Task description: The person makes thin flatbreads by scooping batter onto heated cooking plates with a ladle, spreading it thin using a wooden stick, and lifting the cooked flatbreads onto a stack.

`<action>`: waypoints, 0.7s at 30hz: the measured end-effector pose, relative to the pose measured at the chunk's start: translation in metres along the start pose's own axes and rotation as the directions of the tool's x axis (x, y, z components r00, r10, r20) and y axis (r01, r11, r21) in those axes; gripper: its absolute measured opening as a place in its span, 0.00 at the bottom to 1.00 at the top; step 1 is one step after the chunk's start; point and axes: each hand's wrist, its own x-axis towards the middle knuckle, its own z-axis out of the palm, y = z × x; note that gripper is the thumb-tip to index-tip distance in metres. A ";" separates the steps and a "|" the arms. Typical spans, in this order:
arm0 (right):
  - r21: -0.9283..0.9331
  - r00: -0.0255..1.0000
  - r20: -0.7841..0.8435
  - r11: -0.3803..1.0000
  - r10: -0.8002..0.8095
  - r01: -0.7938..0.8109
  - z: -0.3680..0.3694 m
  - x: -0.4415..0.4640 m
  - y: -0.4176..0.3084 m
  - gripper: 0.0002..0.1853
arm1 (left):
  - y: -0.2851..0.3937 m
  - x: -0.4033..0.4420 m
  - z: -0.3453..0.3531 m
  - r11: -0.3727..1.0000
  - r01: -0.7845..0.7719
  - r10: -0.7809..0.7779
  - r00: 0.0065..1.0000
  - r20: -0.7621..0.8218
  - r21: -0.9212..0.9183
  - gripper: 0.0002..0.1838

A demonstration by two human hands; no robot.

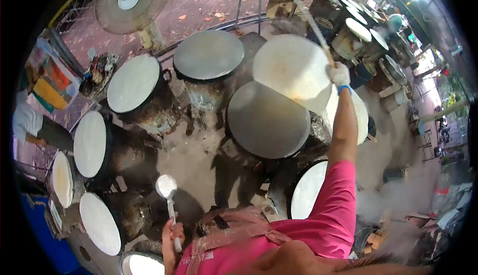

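Observation:
My left hand (pixel 174 231) is closed around the handle of a ladle (pixel 167 187), its round bowl filled or coated with white batter, held low in front of me. My right hand (pixel 340 74), in a whitish glove with a blue band at the wrist, reaches far forward, closed on a long pale stick (pixel 316 28). A thin cream-coloured round sheet (pixel 289 66) reaches to the right hand; whether the fingers also hold it I cannot tell. Its straight lower edge crosses a dark round griddle (pixel 269 123), whose near part is bare.
Several griddles stand around me, bearing white sheets, such as the left sheet (pixel 133 83) and the near-right sheet (pixel 307 190). A grey griddle (pixel 209 55) is at the back. A fan (pixel 128 0) stands far left; another person (pixel 30 120) is at the left edge. Steam drifts at right.

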 end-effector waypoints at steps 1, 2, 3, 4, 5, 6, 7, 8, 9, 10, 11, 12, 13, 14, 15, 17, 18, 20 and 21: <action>0.087 0.995 -0.030 0.992 0.097 -0.094 -0.023 0.004 0.010 0.16 | -0.003 0.004 -0.003 1.000 0.012 -0.012 1.000 0.001 -0.021 0.14; 0.172 0.979 -0.055 0.968 0.197 -0.185 -0.043 0.007 0.027 0.16 | -0.006 0.009 -0.004 0.999 0.031 -0.031 1.000 0.000 -0.042 0.14; 0.264 0.953 -0.101 0.931 0.287 -0.252 -0.050 0.015 0.066 0.16 | -0.009 0.013 -0.004 0.998 0.048 -0.048 0.999 0.001 -0.040 0.14; 0.353 0.915 -0.142 0.883 0.378 -0.310 -0.062 0.014 0.090 0.17 | -0.012 0.017 -0.003 0.996 0.052 -0.055 0.998 -0.030 -0.070 0.14; 0.435 0.902 -0.203 0.861 0.380 -0.265 -0.072 -0.001 0.116 0.17 | -0.013 0.022 -0.001 0.993 0.062 -0.068 0.996 -0.062 -0.096 0.13; 0.485 0.863 -0.262 0.832 0.432 -0.269 -0.065 -0.005 0.171 0.17 | -0.015 0.028 0.000 0.990 0.077 -0.088 0.992 -0.093 -0.119 0.13; 0.533 0.823 -0.263 0.787 0.503 -0.310 -0.069 -0.025 0.199 0.16 | -0.017 0.033 0.001 0.988 0.089 -0.103 0.989 -0.107 -0.123 0.14; 0.745 0.760 -0.246 0.619 0.602 -0.249 -0.067 -0.046 0.211 0.16 | -0.017 0.037 0.002 0.987 0.096 -0.112 0.987 -0.119 -0.129 0.14; 0.738 0.681 -0.266 0.599 0.682 -0.311 -0.059 -0.065 0.234 0.14 | -0.014 0.042 0.006 0.978 0.185 -0.196 0.972 -0.130 -0.097 0.12; 0.689 0.568 -0.181 0.516 0.803 -0.509 -0.061 -0.088 0.239 0.13 | -0.006 0.049 -0.005 0.960 0.262 -0.271 0.959 -0.088 -0.094 0.12; 0.750 0.545 -0.183 0.475 0.818 -0.461 -0.047 -0.113 0.259 0.16 | 0.002 0.056 -0.017 0.937 0.338 -0.343 0.938 -0.045 -0.085 0.13; 0.882 0.478 -0.283 0.421 0.832 -0.210 -0.029 -0.133 0.271 0.17 | 0.000 0.060 -0.010 0.928 0.371 -0.372 0.927 -0.039 -0.033 0.13; 0.870 0.378 -0.232 0.364 0.897 -0.332 -0.017 -0.150 0.286 0.16 | -0.003 0.063 -0.004 0.916 0.401 -0.400 0.916 -0.033 0.020 0.15; 0.847 0.266 -0.180 0.286 0.947 -0.447 -0.005 -0.166 0.299 0.15 | 0.003 0.067 -0.003 0.911 0.397 -0.391 0.918 -0.072 0.114 0.15; 0.859 0.208 -0.148 0.230 0.967 -0.457 0.010 -0.177 0.318 0.16 | 0.009 0.067 -0.003 0.897 0.391 -0.374 0.920 -0.115 0.206 0.16; 0.802 0.133 -0.149 0.198 0.980 -0.564 0.032 -0.191 0.354 0.18 | 0.023 0.073 -0.019 0.894 0.399 -0.380 0.916 -0.125 0.205 0.17; 0.724 0.124 -0.184 0.220 0.975 -0.654 0.039 -0.193 0.373 0.19 | 0.028 0.075 -0.022 0.893 0.402 -0.383 0.915 -0.129 0.200 0.18; 0.659 0.176 -0.235 0.290 0.956 -0.694 0.042 -0.190 0.402 0.19 | 0.019 0.073 -0.011 0.830 0.459 -0.479 0.877 -0.016 0.317 0.18; 0.634 0.228 -0.182 0.292 0.956 -0.716 0.027 -0.193 0.395 0.18 | 0.013 0.070 -0.011 0.813 0.476 -0.526 0.847 0.074 0.336 0.18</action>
